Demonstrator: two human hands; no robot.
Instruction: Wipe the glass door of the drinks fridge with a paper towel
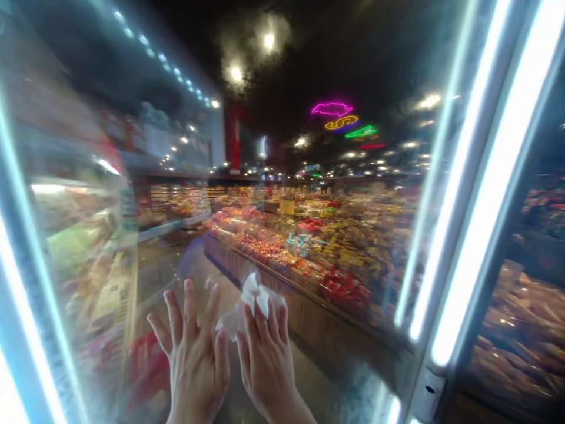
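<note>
Tissue [251, 287], white and crumpled, lies under the fingertips of the right hand [268, 356] in the head view, low and near the middle. That hand is flat, its fingers straight and close together, pressing the tissue; part of the sheet spreads out toward the left hand. The left hand [198, 347] is just beside it, open wide with its fingers fanned and no thing in its grasp. Both have their backs turned to the wearer. Before them seems to be a clear pane [366, 377], though I can't tell whether the left palm touches it.

Bright tubes [489, 194] slant down the right side, and more glow at the left edge. Past the hands I see a long table [304, 305] with a wooden side, heaped with blurred goods, red packets [344, 285] at the near end and a yellow sign [286, 205] farther back. Neon shapes [332, 109] in pink, yellow and green hang above, under a dark ceiling dotted with lamps [269, 41].
</note>
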